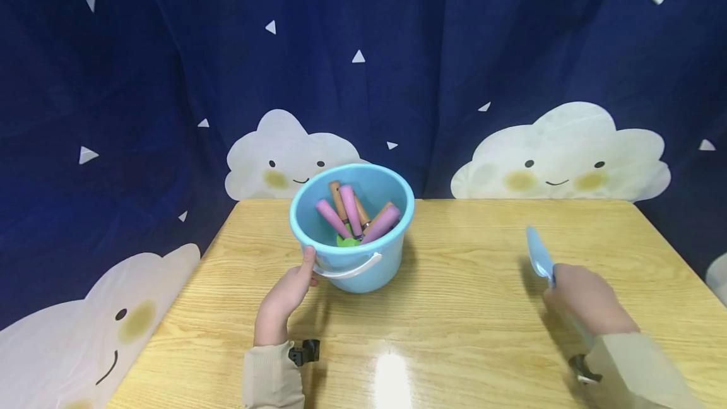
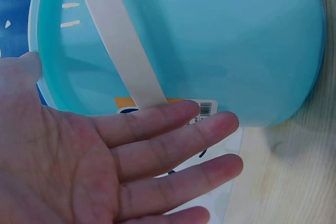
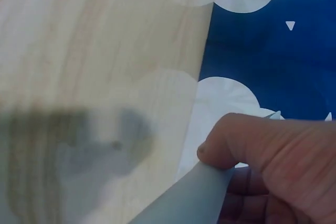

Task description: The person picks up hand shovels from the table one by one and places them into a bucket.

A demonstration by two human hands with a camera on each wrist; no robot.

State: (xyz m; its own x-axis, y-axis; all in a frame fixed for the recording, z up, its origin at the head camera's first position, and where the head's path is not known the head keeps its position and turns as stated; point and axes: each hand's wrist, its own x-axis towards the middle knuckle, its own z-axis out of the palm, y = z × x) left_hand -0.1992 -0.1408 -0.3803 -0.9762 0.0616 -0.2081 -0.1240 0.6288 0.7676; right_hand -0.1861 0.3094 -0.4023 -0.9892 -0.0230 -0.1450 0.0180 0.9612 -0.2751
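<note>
A light blue bucket [image 1: 363,273] with a white handle [image 1: 352,270] stands on the table, tilted slightly toward me. Inside lie several tools with pink handles [image 1: 350,210] and wooden handles [image 1: 337,199]; a green part [image 1: 346,240] shows at their lower ends. My left hand [image 1: 289,289] touches the bucket, its thumb at the rim and its fingers [image 2: 178,156] straight along the outer side. Off to the right, my right hand [image 1: 585,298] grips a light blue shovel [image 1: 538,254] above the table, thumb pressed on it. The bucket hides most of the tools' heads.
A wooden table [image 1: 466,320] spreads under both hands. Behind it hangs a dark blue curtain [image 1: 397,81] with white triangles and smiling clouds. Each wrist carries a black strap device [image 1: 305,352].
</note>
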